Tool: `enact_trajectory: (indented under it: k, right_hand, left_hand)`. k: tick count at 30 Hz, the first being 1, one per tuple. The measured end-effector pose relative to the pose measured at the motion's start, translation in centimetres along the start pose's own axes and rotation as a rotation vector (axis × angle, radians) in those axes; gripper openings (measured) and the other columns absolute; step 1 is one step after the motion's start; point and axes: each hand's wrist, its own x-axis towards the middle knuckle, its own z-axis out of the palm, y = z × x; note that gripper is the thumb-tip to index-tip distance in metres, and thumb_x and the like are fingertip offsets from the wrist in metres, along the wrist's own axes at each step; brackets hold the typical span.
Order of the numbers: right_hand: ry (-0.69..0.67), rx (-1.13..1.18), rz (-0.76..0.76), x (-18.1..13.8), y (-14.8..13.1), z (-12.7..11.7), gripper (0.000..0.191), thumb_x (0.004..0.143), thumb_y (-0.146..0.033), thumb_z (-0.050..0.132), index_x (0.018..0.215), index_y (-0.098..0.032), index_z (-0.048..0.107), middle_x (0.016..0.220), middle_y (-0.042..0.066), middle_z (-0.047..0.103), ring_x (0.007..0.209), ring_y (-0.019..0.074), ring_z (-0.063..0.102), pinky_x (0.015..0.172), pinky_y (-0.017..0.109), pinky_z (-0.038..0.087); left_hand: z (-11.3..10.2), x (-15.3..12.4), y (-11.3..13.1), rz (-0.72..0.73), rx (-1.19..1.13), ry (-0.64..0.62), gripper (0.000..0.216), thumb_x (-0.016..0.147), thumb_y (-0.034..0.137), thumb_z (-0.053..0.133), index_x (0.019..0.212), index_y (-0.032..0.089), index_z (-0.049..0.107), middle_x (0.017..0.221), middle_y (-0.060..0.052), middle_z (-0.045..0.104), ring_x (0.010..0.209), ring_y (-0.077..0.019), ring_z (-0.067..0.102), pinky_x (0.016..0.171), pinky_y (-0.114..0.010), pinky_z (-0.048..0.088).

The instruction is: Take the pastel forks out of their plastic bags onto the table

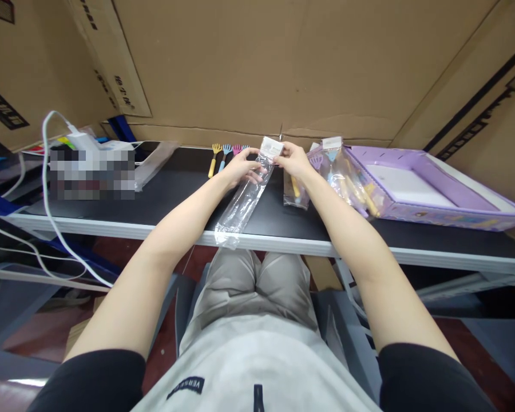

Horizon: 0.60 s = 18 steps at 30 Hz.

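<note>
Head view: both hands meet at the far side of the black table (175,194), working the top of a long clear bag (244,200). The left hand (240,169) lies over the bag's upper part with fingers curled round the film. The right hand (294,160) pinches the bag's white header (271,147) between thumb and fingertips. The bag slants from the hands back toward the person, and its lower end hangs just over the table's near edge. It looks empty, so I judge the step to be handling the bag's mouth. The film is thin and limp, so any further move calls for a light, steady pinch at the top.

A row of small coloured forks (225,153) lies just beyond the left hand. Filled bags (339,171) lie just right of the right hand, against a purple box (433,194). Cables (47,171) trail at the left.

It is hard to tell whether the bag's mouth is open, because the fingers cover it. The right forearm partly covers another small packet (294,197). A patch at the left is blurred out, and the box's far end is cut off.
</note>
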Motion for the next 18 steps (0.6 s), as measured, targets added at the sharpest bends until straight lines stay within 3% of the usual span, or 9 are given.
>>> enact_trajectory:
  k: [7,15,18]
  right_hand:
    - [-0.046,0.028,0.008,-0.6,-0.5,0.3,0.031,0.075,-0.019,0.069,0.104,-0.017,0.058,0.095,0.005,0.072,0.084,0.0159,0.068,0.081,0.033,0.057]
    - [-0.038,-0.015,0.093,-0.7,-0.4,0.9,0.008,0.085,-0.014,0.055,0.090,-0.017,0.059,0.075,0.000,0.065,0.071,0.0146,0.065,0.076,0.031,0.055]
    - [0.012,-0.027,0.111,-0.5,-0.2,1.0,0.009,0.088,-0.014,0.050,0.085,-0.017,0.058,0.071,-0.001,0.060,0.066,0.0137,0.062,0.072,0.031,0.054]
  left_hand:
    - [0.8,-0.4,0.3,0.015,0.015,0.086,0.008,0.095,0.025,0.055,0.098,0.021,0.049,0.076,-0.001,0.068,0.050,-0.0118,0.065,0.047,-0.019,0.047]
    - [1.2,0.0,0.1,0.028,0.003,0.211,0.016,0.092,0.018,0.057,0.080,0.019,0.048,0.070,0.003,0.059,0.046,-0.0085,0.060,0.046,-0.019,0.043]
    - [1.4,-0.3,0.3,0.011,0.030,0.199,0.019,0.094,0.012,0.051,0.077,0.018,0.045,0.068,0.003,0.059,0.042,-0.0062,0.054,0.044,-0.018,0.043]
